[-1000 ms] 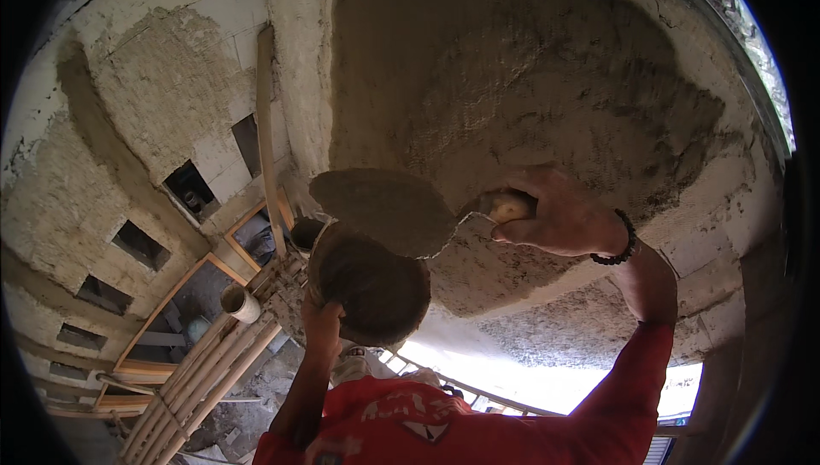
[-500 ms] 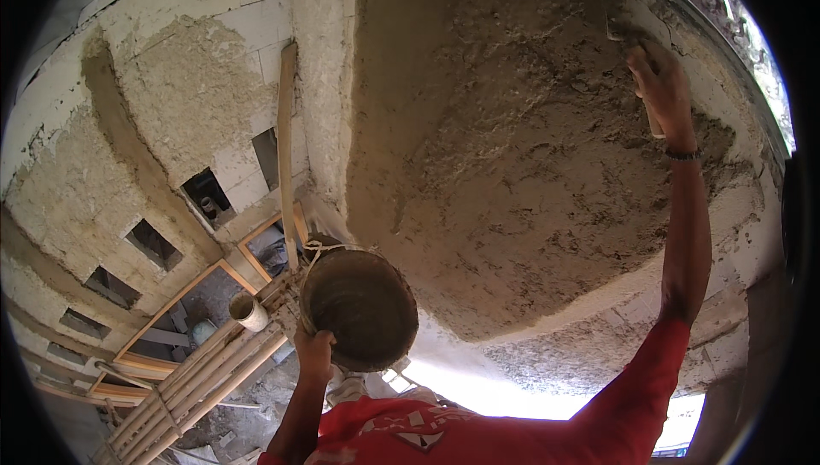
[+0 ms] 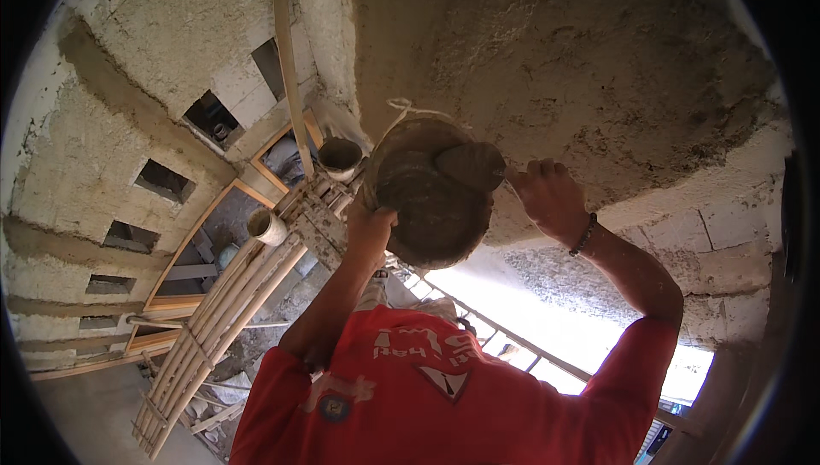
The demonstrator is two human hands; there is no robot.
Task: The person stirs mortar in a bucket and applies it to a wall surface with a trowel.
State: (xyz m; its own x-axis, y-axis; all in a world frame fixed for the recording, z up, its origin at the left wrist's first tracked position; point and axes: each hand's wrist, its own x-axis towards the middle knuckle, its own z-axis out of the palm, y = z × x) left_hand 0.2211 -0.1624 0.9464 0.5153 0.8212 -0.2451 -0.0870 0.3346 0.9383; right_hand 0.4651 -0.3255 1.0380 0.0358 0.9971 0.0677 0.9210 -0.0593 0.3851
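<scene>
My left hand (image 3: 370,233) is closed on the rim of a dark, mortar-smeared bucket (image 3: 444,251), thumb over the edge. Wet grey-brown mortar (image 3: 414,196) lies inside, and a pale rope handle loops off the far side. In my right hand (image 3: 551,200) is a trowel (image 3: 471,165), gripped by its handle, which the fingers mostly hide. Its mortar-coated blade is over the bucket's mouth at the right; whether it touches the mortar I cannot tell. Beyond the bucket rises a wall (image 3: 547,64) covered with rough, wet brown mortar.
Two more buckets (image 3: 340,156) (image 3: 267,226) stand left of mine, by a scaffold of lashed bamboo poles (image 3: 213,320). A wooden batten (image 3: 293,64) leans along the wall corner. The left wall has several square openings (image 3: 165,180). Bare blocks (image 3: 675,234) show at the right.
My right hand has come down from the upper wall to the bucket, bringing the trowel over its mouth. My left hand has raised the bucket toward the right. The view has shifted.
</scene>
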